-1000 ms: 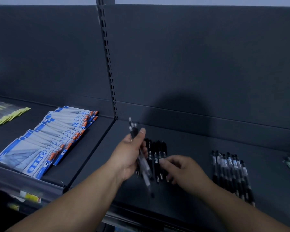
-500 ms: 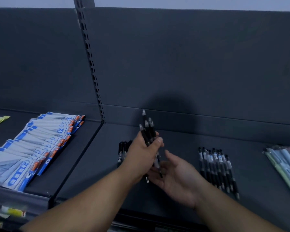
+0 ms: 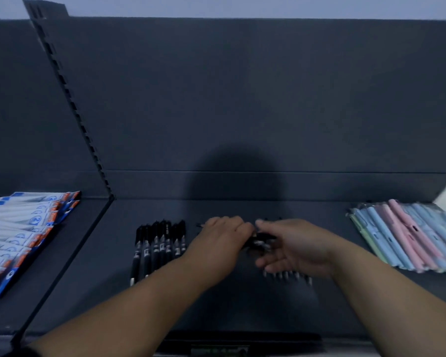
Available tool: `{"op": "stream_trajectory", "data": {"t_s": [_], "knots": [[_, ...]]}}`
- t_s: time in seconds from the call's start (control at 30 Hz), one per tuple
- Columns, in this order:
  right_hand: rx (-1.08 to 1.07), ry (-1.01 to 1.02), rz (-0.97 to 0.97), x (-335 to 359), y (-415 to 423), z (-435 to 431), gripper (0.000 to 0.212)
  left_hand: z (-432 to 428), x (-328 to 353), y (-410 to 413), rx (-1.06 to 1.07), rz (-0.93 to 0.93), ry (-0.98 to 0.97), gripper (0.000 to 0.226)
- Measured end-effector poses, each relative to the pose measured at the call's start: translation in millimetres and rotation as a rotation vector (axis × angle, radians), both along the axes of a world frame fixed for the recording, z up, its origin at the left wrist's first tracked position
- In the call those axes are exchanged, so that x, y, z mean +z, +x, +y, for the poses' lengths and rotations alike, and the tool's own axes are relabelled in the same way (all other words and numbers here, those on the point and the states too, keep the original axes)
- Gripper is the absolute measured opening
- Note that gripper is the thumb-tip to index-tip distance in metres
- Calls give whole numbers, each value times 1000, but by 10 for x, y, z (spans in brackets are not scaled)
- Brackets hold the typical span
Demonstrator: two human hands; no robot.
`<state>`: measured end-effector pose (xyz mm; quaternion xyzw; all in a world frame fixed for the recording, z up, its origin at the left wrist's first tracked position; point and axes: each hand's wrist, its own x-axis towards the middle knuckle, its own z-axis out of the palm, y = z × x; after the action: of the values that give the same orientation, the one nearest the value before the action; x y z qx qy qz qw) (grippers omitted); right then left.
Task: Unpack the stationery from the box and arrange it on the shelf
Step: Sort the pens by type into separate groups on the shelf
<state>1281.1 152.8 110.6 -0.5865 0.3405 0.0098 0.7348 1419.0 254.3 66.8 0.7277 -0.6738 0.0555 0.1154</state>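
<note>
On the dark grey shelf [image 3: 242,305] a row of black pens [image 3: 160,246] lies left of centre. My left hand [image 3: 219,243] is lowered to the shelf with a bundle of black pens [image 3: 259,240] in its grip, the pens poking out to the right. My right hand [image 3: 291,246] touches the same bundle, fingers curled around it. Under the right hand lies a second row of black pens [image 3: 289,275], mostly hidden, only its tips showing. No box is in view.
Blue-and-white packets [image 3: 18,235] overlap on the left shelf section. Pastel pens in clear wrappers [image 3: 410,235] lie at the right. A slotted upright [image 3: 70,106] divides the two sections. The back panel [image 3: 242,99] rises behind.
My left hand has come down from chest height to the shelf with the pen bundle. My right hand has closed in on the bundle. The view has shifted to the right.
</note>
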Motion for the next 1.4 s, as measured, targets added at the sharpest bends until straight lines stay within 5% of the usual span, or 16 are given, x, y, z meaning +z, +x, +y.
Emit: {"op": "stream_trajectory", "data": {"t_s": [0.23,0.47,0.63,0.83,0.97,1.13,1.23,1.4], "knots": [[-92,90,-128,-223,-445,-224,17,-404,-3,-339,19,-122,55,43],[-220,-110,-117,-373,-791,-569,20,-785,-111,-488,54,-116,81,66],[-360,-317,24,-580,-903,-772,20,-852,-270,-530,-41,-33,91,60],[-153,-533,217,-691,-893,-826,16,-838,-493,-525,-87,165,280,68],[16,-864,353,-648,-905,-869,20,-836,-445,-498,-75,322,283,69],[35,-915,391,-656,-845,-969,21,-795,-409,-528,-45,403,258,96],[19,-797,384,-690,-807,-1095,20,-813,-402,-561,-22,424,237,83],[16,-780,394,-711,-847,-1283,12,-891,-421,-617,39,465,79,19]]}}
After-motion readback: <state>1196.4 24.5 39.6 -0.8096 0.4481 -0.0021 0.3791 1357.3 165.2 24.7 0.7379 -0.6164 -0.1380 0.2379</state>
